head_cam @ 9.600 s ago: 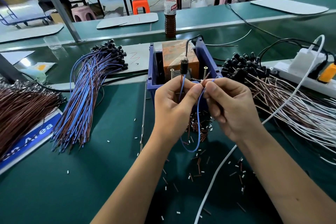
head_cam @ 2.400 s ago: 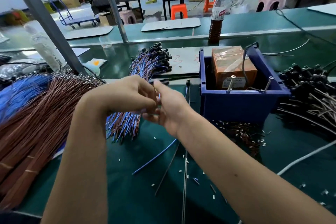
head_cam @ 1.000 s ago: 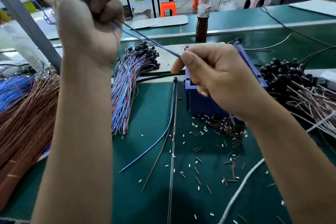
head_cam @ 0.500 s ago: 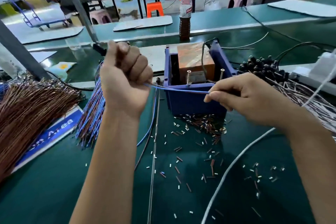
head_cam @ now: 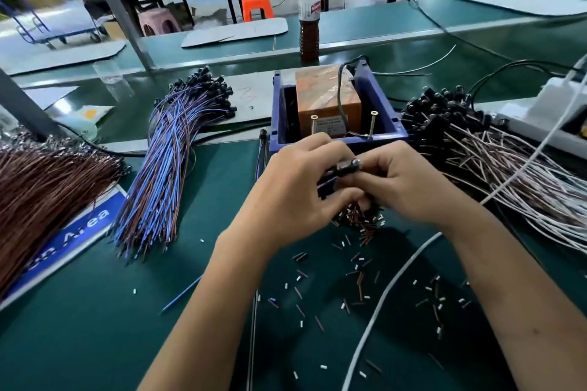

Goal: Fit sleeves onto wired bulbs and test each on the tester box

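Head view: green tabletop [head_cam: 95, 327], blue tester box [head_cam: 386, 111] at centre; just before it, left hand [head_cam: 295, 194] and right hand [head_cam: 409, 187] meet, fingers of both pinching one small wired bulb [head_cam: 347, 166] above scattered sleeves [head_cam: 359, 222].

Tester box [head_cam: 330, 111] sits in the bin [head_cam: 386, 124], just beyond your hands. Sleeved bundle [head_cam: 168, 168] left, unsleeved bundle [head_cam: 495, 155] right, bottle [head_cam: 309, 22] behind.
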{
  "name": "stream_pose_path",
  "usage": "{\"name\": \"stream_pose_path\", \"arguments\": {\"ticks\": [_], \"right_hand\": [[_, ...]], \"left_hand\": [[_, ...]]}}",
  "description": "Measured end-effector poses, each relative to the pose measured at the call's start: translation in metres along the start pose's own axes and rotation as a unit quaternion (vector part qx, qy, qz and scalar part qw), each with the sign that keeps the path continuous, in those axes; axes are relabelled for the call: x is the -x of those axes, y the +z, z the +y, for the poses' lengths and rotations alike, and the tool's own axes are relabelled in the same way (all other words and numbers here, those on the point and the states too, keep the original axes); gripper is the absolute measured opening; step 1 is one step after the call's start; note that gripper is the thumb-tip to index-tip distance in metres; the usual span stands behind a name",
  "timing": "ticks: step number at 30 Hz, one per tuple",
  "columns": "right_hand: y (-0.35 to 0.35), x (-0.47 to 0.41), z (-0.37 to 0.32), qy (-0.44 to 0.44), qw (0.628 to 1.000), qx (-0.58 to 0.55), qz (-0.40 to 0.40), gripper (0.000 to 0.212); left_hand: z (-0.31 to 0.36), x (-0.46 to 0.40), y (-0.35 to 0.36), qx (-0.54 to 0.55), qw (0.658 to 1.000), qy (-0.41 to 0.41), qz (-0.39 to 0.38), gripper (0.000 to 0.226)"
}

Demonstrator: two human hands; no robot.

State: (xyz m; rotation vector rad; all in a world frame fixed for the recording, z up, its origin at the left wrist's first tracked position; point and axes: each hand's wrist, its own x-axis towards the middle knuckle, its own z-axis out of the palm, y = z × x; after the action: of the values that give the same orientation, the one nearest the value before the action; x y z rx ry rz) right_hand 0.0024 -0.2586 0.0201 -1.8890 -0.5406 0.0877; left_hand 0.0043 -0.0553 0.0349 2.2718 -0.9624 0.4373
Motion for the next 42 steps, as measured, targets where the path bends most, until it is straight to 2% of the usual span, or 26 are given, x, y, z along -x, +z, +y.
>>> {"name": "stream_pose_path", "arguments": {"ticks": [3,7,11,13,16,18,23,33,37,42], "right_hand": [[0.001,-0.001,0.004,0.014,0.999,-0.035,0.034,0.031],[0.008,0.001,0.011,0.035,0.998,-0.018,0.048,0.033],[0.010,0.004,0.016,0.011,0.993,-0.015,0.121,0.016],[0.007,0.008,0.018,0.005,0.989,-0.039,0.141,0.006],[-0.001,0.014,0.021,0.019,0.984,-0.078,0.161,0.004],[-0.005,0.017,0.021,0.030,0.979,-0.112,0.167,0.003],[-0.006,0.017,0.018,0.036,0.959,-0.211,0.188,0.019],[-0.002,0.015,0.019,0.068,0.933,-0.289,0.203,0.014],[-0.006,0.015,0.019,0.080,0.898,-0.401,0.164,0.013],[-0.002,0.016,0.018,0.094,0.877,-0.453,0.133,0.022]], "left_hand": [[0.000,0.003,0.009,-0.014,0.999,0.012,0.035,0.026],[-0.012,0.010,0.019,-0.003,0.998,-0.005,0.069,0.023],[-0.014,0.014,0.032,0.010,0.992,-0.013,0.124,0.023],[-0.016,0.017,0.036,0.017,0.988,-0.021,0.151,0.017],[-0.024,0.019,0.035,0.047,0.977,-0.052,0.202,0.002],[-0.025,0.019,0.034,0.068,0.972,-0.078,0.212,0.004],[-0.017,0.019,0.039,0.150,0.969,-0.108,0.165,0.010],[-0.014,0.019,0.040,0.201,0.968,-0.123,0.087,0.016],[-0.013,0.020,0.035,0.295,0.944,-0.148,0.013,0.023],[-0.011,0.020,0.031,0.376,0.910,-0.174,-0.004,0.032]]}}
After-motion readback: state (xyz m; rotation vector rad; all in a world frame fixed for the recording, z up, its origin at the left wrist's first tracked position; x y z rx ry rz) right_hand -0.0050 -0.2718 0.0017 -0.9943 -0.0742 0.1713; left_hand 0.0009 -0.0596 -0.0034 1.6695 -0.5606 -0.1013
